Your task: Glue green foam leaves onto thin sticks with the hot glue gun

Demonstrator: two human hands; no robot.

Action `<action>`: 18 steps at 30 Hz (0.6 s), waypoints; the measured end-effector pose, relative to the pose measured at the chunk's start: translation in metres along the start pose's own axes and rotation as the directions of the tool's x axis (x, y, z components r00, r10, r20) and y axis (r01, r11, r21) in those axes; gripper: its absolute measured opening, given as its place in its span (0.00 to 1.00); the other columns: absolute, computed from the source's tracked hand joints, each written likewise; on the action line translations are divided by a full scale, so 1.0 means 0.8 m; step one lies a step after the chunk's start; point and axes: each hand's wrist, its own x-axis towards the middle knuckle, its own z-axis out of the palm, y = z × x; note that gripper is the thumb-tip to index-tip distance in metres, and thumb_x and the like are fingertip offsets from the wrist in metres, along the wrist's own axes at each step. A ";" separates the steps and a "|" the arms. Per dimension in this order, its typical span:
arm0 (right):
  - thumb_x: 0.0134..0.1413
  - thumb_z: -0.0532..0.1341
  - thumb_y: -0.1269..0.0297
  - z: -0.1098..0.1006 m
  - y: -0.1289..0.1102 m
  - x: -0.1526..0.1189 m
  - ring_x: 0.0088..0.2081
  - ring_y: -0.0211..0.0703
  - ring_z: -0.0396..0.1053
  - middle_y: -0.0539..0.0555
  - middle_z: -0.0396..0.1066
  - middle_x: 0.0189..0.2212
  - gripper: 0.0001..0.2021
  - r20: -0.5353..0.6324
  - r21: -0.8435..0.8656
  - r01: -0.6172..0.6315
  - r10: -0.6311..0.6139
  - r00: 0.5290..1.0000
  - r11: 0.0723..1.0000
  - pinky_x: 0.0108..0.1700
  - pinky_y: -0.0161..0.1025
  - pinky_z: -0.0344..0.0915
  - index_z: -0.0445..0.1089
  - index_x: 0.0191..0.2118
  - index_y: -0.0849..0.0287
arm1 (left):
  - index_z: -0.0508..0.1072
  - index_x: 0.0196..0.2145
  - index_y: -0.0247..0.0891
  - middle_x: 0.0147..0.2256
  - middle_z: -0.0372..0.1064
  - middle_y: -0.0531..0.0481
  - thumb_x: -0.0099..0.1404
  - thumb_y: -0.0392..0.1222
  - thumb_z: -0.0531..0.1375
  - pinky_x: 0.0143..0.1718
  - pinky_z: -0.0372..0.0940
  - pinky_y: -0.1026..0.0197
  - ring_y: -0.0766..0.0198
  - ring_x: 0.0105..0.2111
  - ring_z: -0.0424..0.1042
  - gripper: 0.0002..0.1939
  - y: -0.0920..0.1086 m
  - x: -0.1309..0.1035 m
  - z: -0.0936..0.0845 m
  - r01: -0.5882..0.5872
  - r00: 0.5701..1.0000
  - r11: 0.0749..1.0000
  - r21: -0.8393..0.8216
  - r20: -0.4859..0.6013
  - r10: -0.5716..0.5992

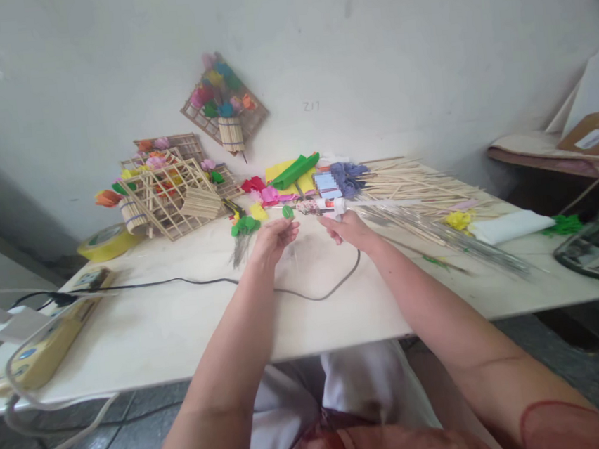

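Note:
My left hand (278,237) is closed at the middle of the white table, with a small green paper piece (288,212) at its fingertips. To its right, my right hand (343,227) has its fingers curled by a white cylindrical tool (332,205) with a patterned part; whether it grips the tool is unclear. A black cord runs from near my right hand across the table. Just left of my left hand lie green crepe flowers (245,225) on thin wire stems. Yellow paper (259,211) is beside them.
Stick lattices (169,194) with paper flowers lean at back left, near yellow tape (108,243) and a power strip (51,344). One lattice (228,111) is against the wall. Wooden sticks (407,186), wires (482,246) and a white roll (514,226) lie right.

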 end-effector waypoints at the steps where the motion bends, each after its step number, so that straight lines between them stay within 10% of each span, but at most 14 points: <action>1: 0.43 0.60 0.44 0.000 0.000 0.000 0.13 0.31 0.57 0.48 0.60 0.12 0.23 0.001 0.001 -0.001 0.001 1.000 1.000 0.17 0.32 0.56 0.61 0.17 0.61 | 0.72 0.30 0.28 0.24 0.72 0.47 0.56 0.30 0.57 0.24 0.66 0.70 0.71 0.21 0.70 0.04 0.000 0.000 0.000 -0.001 1.000 1.000 -0.001 -0.001 0.001; 18: 0.44 0.60 0.43 0.000 0.004 0.000 0.13 0.31 0.57 0.48 0.61 0.13 0.23 0.078 0.015 0.011 -0.012 0.997 1.000 0.16 0.32 0.56 0.62 0.19 0.61 | 0.71 0.30 0.28 0.23 0.71 0.47 0.55 0.30 0.58 0.24 0.66 0.70 0.72 0.20 0.69 0.03 0.000 0.002 -0.003 -0.015 1.000 1.000 -0.020 -0.023 0.014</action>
